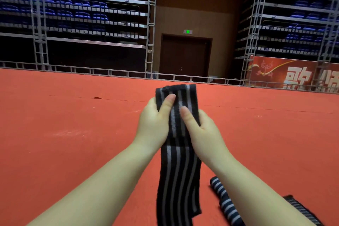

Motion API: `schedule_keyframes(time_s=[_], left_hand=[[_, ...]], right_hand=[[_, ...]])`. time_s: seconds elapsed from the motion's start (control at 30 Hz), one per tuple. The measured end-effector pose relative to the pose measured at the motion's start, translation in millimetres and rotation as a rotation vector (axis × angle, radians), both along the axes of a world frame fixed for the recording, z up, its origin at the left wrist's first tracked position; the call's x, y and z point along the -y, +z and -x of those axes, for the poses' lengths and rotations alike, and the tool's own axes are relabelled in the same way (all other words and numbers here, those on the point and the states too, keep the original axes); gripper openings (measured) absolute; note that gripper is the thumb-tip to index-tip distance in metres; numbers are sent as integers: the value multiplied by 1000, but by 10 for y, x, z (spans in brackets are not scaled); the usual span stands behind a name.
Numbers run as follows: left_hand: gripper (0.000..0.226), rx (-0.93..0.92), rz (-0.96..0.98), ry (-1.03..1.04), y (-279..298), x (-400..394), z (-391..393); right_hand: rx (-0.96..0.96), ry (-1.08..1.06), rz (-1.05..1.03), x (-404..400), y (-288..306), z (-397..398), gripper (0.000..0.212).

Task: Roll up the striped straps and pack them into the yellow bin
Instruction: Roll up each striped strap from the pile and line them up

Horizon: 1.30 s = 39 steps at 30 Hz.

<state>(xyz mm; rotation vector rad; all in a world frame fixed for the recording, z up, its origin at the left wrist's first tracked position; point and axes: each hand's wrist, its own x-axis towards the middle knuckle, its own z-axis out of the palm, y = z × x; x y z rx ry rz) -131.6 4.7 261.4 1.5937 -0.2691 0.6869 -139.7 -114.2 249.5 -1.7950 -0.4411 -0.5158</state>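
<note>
Both hands hold 1 striped strap (178, 167) up in front of the chest, above the red floor (73, 134). The left hand (156, 124) pinches its upper part with the thumb laid across the front and the other fingers hidden behind the cloth; the right hand (201, 130) pinches it just beside, thumb on the front too, so each grip is closed on the strap. The top end stands a little above the thumbs and the long tail hangs slack between the forearms, out of view at the bottom. It looks like a soft, light, woven elastic band, black with grey lengthwise stripes: limp, not fragile, and likely grippy rather than slippery. It should roll best from 1 short end, pinched across its full width and turned over itself under steady tension, since a loose roll of springy cloth would probably unwind. A seam or overlapped patch crosses it just below the hands. 2 rolled straps (222, 194) lie on the floor near the right forearm, with a flat strap (300, 209) beside them. The yellow bin is not in view. A red banner (293, 73) at the right carries large white characters, cut off and not readable, and a green exit sign (187, 31) glows over the door (184, 57). No brand shows on the straps.
</note>
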Motion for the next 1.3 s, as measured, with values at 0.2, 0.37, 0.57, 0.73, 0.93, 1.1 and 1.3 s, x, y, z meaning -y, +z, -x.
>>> schedule_keyframes(time_s=[0.2, 0.37, 0.57, 0.73, 0.93, 1.1, 1.3], left_hand=[[16, -101, -24, -349, -187, -45, 72], [23, 15, -4, -328, -197, -170, 55], [41, 86, -151, -308, -163, -351, 0], [68, 137, -194, -217, -160, -301, 48], [44, -84, 180, -539, -101, -193, 165], [57, -137, -62, -288, -161, 9, 183], [65, -68, -56, -158, -260, -24, 41]], right_hand=[[115, -75, -22, 47, -37, -1, 31], [-370, 197, -336, -11, -85, -51, 70], [-749, 501, -488, 112, 41, -48, 90], [-593, 469, -428, 43, 24, -14, 46], [-112, 30, -222, -28, 3, 48, 62], [167, -71, -84, -135, -76, 90, 59], [222, -100, -28, -163, -225, 70, 62]])
